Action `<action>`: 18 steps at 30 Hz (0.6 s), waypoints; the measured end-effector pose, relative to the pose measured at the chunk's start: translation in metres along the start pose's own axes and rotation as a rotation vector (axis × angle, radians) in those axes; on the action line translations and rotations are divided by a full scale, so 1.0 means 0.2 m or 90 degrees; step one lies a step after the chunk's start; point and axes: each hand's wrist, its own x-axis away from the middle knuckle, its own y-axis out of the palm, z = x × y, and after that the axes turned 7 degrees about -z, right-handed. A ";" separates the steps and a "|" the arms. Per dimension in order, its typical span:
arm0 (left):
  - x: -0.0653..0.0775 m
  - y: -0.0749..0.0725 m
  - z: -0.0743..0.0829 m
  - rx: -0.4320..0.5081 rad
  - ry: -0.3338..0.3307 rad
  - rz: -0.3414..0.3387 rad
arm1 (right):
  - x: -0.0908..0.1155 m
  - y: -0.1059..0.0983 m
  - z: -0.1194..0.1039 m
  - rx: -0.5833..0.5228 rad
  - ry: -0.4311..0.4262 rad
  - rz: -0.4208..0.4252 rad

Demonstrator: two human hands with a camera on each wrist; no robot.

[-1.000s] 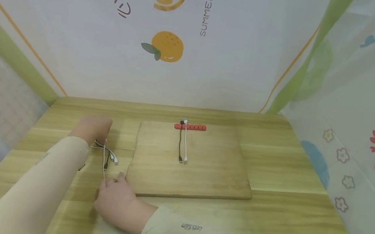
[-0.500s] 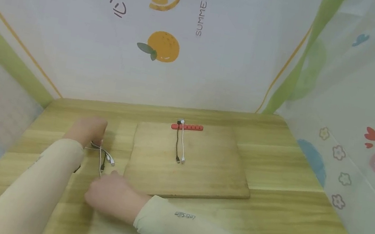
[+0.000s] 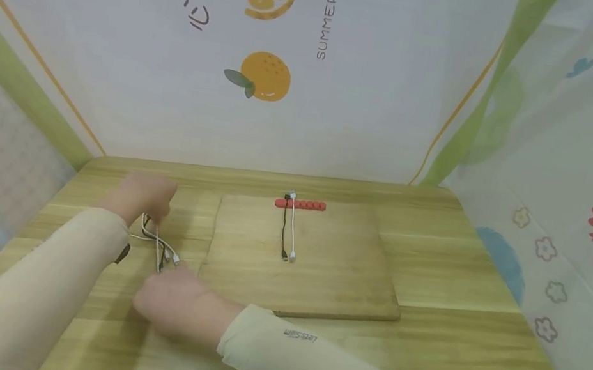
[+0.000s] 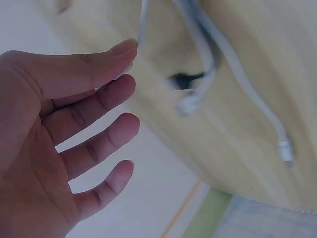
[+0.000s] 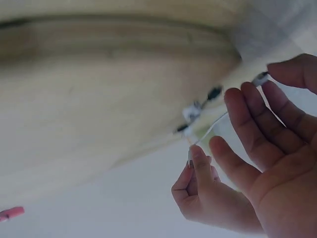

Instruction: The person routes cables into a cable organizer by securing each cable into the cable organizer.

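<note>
My left hand (image 3: 146,197) pinches one end of a white cable (image 5: 213,123) between thumb and index finger. The other end, a pale plug (image 5: 260,78), is pinched by thumb and fingertips of my right hand (image 3: 176,302), nearer the front of the table. The cable spans the two hands, held above the table. Below and beside it lies a small bunch of loose cables: white cables (image 4: 242,82) and one with a black plug (image 4: 182,81). In the left wrist view the other left fingers are spread loosely. My right hand is blurred in the head view.
A wooden board (image 3: 343,257) lies right of the hands. At its far edge sits a red cable holder (image 3: 313,205) with a black cable (image 3: 284,228) and a white cable (image 3: 292,230) running from it towards me. Printed curtains stand behind and at both sides.
Both hands keep their hold on the white cable. My right hand has shifted slightly left, away from the board's near corner, and the hands look a little closer together. The head view sways slightly.
</note>
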 end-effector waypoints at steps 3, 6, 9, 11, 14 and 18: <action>0.01 -0.08 0.05 0.019 0.016 0.028 | 0.05 -0.02 0.07 -0.018 0.024 0.034; -0.01 -0.16 0.11 0.052 0.038 0.072 | 0.11 -0.04 0.16 -0.049 0.053 0.064; -0.04 -0.22 0.18 0.075 0.060 0.118 | 0.19 -0.04 0.25 -0.099 0.074 0.082; -0.05 -0.25 0.23 0.086 0.072 0.152 | 0.25 -0.02 0.31 -0.124 0.085 0.105; -0.08 -0.28 0.31 0.088 0.085 0.208 | 0.32 0.01 0.39 -0.148 0.105 0.147; -0.12 -0.32 0.38 0.096 0.083 0.256 | 0.41 0.03 0.48 -0.172 0.140 0.181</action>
